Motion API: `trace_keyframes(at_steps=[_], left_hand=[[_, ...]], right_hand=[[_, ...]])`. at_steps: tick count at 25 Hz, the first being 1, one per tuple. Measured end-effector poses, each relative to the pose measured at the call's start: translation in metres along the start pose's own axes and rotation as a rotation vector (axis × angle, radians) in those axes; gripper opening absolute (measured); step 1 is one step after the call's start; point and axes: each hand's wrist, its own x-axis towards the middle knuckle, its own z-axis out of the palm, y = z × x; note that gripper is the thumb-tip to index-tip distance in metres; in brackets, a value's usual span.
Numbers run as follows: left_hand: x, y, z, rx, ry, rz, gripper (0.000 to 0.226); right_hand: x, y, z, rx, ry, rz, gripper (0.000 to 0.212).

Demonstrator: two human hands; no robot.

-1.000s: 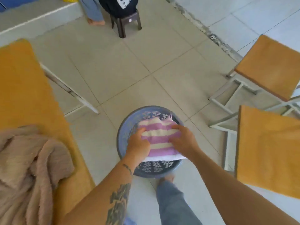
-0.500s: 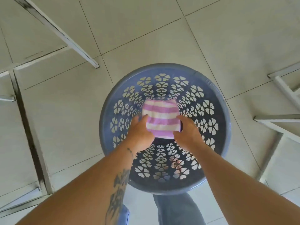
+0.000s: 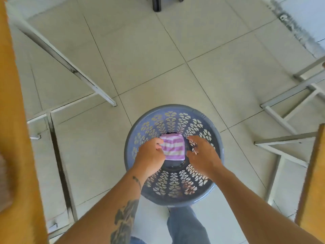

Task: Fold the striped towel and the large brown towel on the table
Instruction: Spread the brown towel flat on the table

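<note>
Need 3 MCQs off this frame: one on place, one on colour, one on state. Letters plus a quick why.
1. Where is the striped cloth towel?
A. in the bottom of the round grey perforated plastic basket
B. draped over that basket's rim
C. under that basket

2. Its stripes are:
A. red and black
B. purple and white
C. blue and yellow

3. The towel is:
A. spread out flat
B. crumpled into a ball
C. folded into a compact square

Answers:
1 A: it lies on the basket's dark base, inside the walls.
2 B: purple bands alternate with white ones.
3 C: its edges are straight and it forms a small neat block.
</note>
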Motion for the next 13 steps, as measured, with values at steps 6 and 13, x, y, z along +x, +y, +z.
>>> trace_keyframes(at_steps=[6, 13], left_hand=[[-0.122, 0.063, -0.11, -0.153, 0.117, 0.253, 0.03], [-0.266, 0.017, -0.238, -0.363, 0.205, 0.536, 0.033]], right_hand=[[-0.106, -0.115, -0.06, 0.052, 0.106, -0.164, 0.048], [-0.233, -0.24, -0.054, 0.133, 0.231, -0.366, 0.043]])
